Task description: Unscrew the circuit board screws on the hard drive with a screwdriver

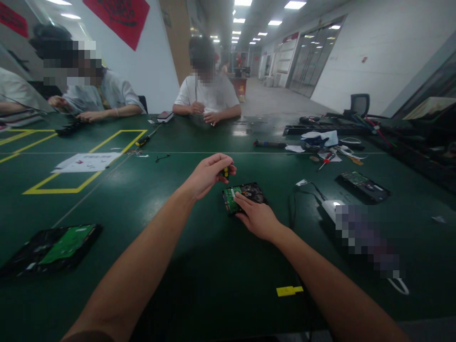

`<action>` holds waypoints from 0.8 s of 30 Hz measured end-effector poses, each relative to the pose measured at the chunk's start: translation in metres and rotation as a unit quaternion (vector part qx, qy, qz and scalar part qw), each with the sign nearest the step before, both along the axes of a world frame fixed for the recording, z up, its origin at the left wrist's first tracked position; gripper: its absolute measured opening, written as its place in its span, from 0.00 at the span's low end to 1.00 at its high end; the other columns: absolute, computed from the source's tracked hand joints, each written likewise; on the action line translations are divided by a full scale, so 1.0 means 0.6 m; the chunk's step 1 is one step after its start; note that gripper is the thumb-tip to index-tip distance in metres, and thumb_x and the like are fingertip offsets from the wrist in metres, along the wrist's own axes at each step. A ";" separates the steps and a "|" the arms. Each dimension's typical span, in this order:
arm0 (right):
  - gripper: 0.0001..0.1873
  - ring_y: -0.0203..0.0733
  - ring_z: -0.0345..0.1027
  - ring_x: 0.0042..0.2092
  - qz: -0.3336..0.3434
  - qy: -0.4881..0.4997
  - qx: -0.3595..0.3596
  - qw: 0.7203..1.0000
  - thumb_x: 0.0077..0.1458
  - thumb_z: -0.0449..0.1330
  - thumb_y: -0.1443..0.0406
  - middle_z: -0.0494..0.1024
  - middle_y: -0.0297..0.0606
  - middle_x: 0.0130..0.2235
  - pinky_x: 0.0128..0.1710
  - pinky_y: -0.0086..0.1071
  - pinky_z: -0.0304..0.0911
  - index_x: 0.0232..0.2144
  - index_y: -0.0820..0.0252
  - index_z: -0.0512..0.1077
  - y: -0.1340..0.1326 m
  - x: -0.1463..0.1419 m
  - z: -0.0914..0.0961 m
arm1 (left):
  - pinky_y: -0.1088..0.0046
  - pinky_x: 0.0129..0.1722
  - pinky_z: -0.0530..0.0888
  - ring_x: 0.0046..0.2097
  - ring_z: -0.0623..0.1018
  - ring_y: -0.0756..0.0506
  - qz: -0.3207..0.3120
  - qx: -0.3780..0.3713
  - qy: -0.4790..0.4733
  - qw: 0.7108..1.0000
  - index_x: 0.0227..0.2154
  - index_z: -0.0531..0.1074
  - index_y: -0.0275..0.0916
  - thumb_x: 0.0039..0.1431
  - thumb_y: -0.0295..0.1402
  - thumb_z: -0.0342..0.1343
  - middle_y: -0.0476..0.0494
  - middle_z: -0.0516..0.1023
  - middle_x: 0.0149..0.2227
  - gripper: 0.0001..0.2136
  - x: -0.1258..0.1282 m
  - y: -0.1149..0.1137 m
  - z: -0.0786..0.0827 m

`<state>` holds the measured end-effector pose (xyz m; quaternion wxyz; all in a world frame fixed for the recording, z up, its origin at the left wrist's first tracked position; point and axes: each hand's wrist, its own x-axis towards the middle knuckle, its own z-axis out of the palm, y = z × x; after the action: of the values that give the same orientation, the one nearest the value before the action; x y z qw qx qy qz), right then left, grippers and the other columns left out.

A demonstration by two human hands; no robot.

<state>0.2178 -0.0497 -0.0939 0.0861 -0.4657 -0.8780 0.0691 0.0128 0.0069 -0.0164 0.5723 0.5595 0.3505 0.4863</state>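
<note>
A hard drive (257, 189) lies on the green table in front of me, its green circuit board facing up at the left end. My right hand (259, 217) grips its near side, fingers over the board and thumb lower at the edge. Just above and left of the drive, my left hand (213, 175) is closed round a screwdriver (225, 172). Only part of its yellow and black handle shows between the fingers; the shaft and tip cannot be made out.
Another hard drive (365, 186) lies at right, near a white power strip (333, 205) with a cable. A bagged circuit-board unit (67, 244) is at left. Another screwdriver (144, 139), a paper sheet (83, 162) and a red screwdriver (326, 161) lie farther off. Co-workers sit opposite.
</note>
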 end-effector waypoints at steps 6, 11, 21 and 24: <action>0.29 0.52 0.70 0.56 0.000 0.001 -0.013 1.000 0.65 0.51 0.58 0.55 0.36 0.70 0.53 0.47 0.69 0.67 0.51 0.58 -0.002 0.000 0.007 | 0.76 0.27 0.66 0.37 0.74 0.48 0.018 0.030 0.066 0.997 0.35 0.79 0.40 0.60 0.40 0.59 0.41 0.78 0.38 0.10 -0.001 -0.001 0.001; 0.29 0.52 0.71 0.55 -0.003 -0.001 -0.008 1.000 0.65 0.51 0.58 0.55 0.36 0.70 0.52 0.47 0.69 0.67 0.51 0.58 -0.004 0.000 0.009 | 0.75 0.28 0.68 0.37 0.74 0.47 0.012 0.028 0.076 0.997 0.40 0.80 0.42 0.59 0.40 0.60 0.42 0.77 0.38 0.11 -0.003 -0.003 0.005; 0.28 0.51 0.68 0.58 0.005 0.015 -0.007 1.000 0.65 0.52 0.59 0.55 0.35 0.70 0.55 0.45 0.67 0.66 0.52 0.59 -0.002 0.002 0.006 | 0.73 0.29 0.72 0.40 0.78 0.45 -0.017 -0.027 -0.005 0.999 0.40 0.72 0.40 0.61 0.38 0.59 0.40 0.79 0.38 0.09 0.001 -0.006 0.004; 0.28 0.52 0.68 0.58 0.009 0.013 -0.008 1.000 0.65 0.51 0.58 0.55 0.34 0.70 0.54 0.45 0.68 0.66 0.52 0.59 -0.002 0.002 0.007 | 0.71 0.31 0.73 0.42 0.79 0.43 -0.020 -0.034 -0.019 0.999 0.37 0.71 0.39 0.60 0.37 0.59 0.39 0.80 0.39 0.08 0.001 -0.004 0.003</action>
<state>0.2190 -0.0509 -0.0899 0.0932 -0.4580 -0.8801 0.0832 0.0133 0.0046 -0.0146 0.6073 0.5370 0.3446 0.4734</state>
